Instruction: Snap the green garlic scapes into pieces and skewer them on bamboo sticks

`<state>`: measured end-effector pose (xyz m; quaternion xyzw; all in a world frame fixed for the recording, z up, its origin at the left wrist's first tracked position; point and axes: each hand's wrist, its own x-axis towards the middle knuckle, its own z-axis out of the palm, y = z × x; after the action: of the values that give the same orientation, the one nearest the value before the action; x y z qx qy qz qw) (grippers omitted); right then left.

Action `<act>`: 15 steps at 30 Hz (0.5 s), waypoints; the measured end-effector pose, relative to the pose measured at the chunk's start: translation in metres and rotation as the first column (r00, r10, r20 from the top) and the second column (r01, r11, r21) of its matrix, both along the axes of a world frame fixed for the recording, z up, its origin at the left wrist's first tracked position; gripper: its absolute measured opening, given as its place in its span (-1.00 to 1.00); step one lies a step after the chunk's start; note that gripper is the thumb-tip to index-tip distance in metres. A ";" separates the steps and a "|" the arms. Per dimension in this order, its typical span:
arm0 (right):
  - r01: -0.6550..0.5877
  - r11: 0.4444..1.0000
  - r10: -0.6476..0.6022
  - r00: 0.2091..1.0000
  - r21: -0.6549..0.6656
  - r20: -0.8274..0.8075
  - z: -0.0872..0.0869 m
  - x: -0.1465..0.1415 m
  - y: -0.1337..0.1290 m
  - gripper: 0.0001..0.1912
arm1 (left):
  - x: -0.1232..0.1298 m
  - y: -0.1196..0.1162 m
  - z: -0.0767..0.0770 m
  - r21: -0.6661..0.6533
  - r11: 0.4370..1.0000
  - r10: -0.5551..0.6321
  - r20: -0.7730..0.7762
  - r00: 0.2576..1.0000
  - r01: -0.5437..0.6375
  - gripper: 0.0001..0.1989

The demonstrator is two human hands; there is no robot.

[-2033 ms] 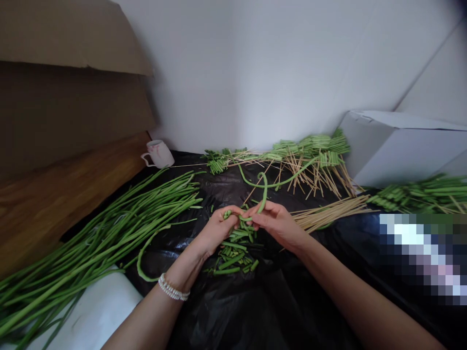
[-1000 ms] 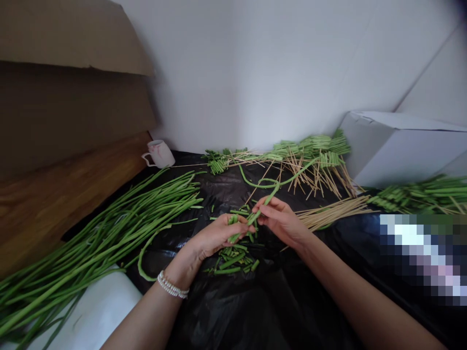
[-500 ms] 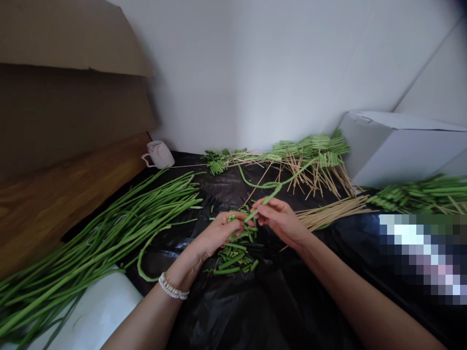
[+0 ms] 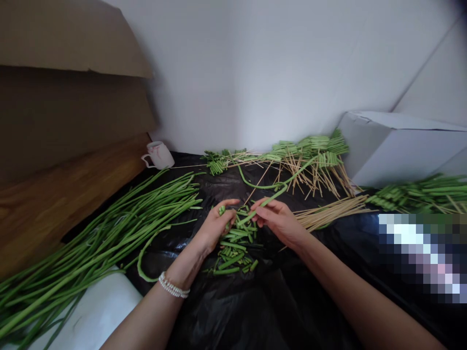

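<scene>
Short green bean pieces are held in my left hand, its index finger stretched out to the right. My right hand pinches a long green bean, whose near end points down to the left and whose far part curves back over the black plastic. Below and between the hands lies a pile of cut bean pieces. A gap separates the two hands.
Long green beans spread across the left, partly over a white object. A mug stands behind them. Skewered beans, loose wooden sticks and a white box are at the back and right.
My left hand has moved left, away from the long bean's near end, and its index finger has stretched out. My right hand still holds the bean in nearly the same place.
</scene>
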<state>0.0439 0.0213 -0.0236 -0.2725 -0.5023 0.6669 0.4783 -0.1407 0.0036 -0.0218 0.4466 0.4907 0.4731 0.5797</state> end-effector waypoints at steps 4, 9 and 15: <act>-0.009 0.999 0.008 1.000 -0.031 -0.005 0.000 -0.001 0.000 -0.78 | -0.004 0.001 0.001 -0.133 0.985 -0.083 0.168 0.982 0.106 -0.55; -0.001 1.000 0.001 0.997 0.002 0.079 0.000 -0.003 -0.003 -0.78 | -0.002 -0.007 0.005 -0.173 0.938 -0.268 0.194 0.944 0.302 -0.63; -0.015 0.999 0.017 0.999 -0.051 0.047 -0.002 -0.002 0.000 -0.77 | -0.001 -0.010 0.012 -0.183 0.927 -0.302 0.147 0.942 0.326 -0.70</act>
<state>0.0422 0.0214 -0.0252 -0.2961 -0.4987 0.6764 0.4539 -0.1417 -0.0064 -0.0097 0.4289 0.4244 0.3461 0.7184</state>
